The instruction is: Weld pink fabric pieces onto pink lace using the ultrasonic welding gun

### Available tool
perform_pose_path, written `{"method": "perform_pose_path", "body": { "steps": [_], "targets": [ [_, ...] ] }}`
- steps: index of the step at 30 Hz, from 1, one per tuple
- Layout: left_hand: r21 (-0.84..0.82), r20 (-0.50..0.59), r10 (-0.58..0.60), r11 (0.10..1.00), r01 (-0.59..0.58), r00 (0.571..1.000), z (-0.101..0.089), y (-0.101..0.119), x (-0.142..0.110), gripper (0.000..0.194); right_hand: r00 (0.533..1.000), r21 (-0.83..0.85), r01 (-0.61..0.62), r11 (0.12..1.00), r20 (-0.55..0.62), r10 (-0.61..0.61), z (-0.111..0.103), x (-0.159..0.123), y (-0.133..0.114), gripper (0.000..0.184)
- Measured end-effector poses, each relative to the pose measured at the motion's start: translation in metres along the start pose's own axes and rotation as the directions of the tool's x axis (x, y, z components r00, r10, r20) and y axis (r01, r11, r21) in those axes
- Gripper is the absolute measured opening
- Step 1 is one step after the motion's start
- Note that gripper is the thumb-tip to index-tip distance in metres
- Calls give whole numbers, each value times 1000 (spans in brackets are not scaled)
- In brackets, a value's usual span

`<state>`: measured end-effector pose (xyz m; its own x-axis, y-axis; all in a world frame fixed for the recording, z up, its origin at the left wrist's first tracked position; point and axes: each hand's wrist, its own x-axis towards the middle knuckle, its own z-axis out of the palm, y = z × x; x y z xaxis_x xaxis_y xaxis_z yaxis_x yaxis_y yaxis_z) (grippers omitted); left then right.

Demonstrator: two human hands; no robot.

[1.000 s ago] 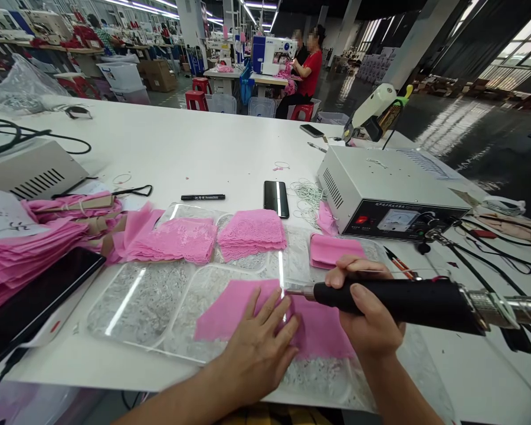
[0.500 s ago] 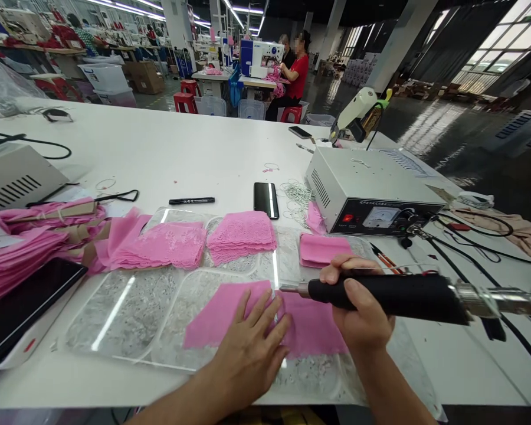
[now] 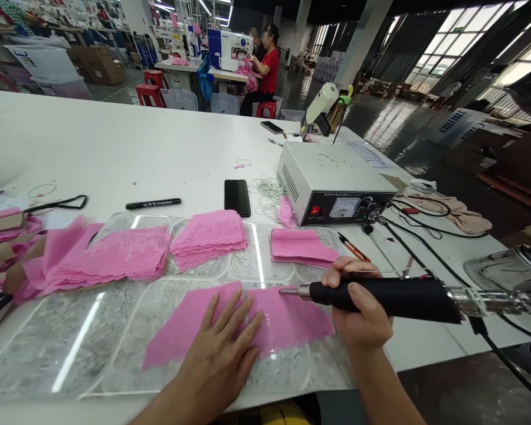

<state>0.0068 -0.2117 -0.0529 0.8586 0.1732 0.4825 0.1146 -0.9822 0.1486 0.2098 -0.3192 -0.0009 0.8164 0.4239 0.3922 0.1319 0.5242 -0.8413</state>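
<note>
I have the left hand [image 3: 219,348] open, fingers spread flat on the pink cloth [image 3: 292,321], which lies beneath them and out toward the right hand [image 3: 367,327]; I judge that pressure stops it slipping on the clear sheet [image 3: 128,345]. I've got the right hand closed around the black-handled tool [image 3: 393,300], nearly level, probably to steady its metal tip [image 3: 295,291] at the cloth; I can't tell whether they touch. The lacy stack [image 3: 210,236] sits beyond the left hand, seemingly placed within reach.
</note>
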Motion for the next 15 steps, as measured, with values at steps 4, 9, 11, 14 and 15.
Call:
{"method": "perform_pose_path", "body": {
  "steps": [4,9,11,14,15],
  "targets": [
    [13,15,11,1000,-11,1000,-2,-1,1,34,995,-33,20,999,-99,-24,-6,6,0,10],
    [59,71,67,996,-72,995,-4,-4,0,40,978,-58,38,998,-204,-49,-18,12,-5,11],
    [63,80,73,995,-78,994,-5,-5,0,42,979,-44,40,998,-197,-48,-21,11,-7,13],
    [51,77,67,996,-71,995,-4,-5,-1,42,989,-33,33,999,-140,-37,-21,7,-7,14],
    [47,75,63,997,-67,995,-4,-5,-1,42,992,-37,31,999,-119,-35,-20,6,-6,14]
  ]
}}
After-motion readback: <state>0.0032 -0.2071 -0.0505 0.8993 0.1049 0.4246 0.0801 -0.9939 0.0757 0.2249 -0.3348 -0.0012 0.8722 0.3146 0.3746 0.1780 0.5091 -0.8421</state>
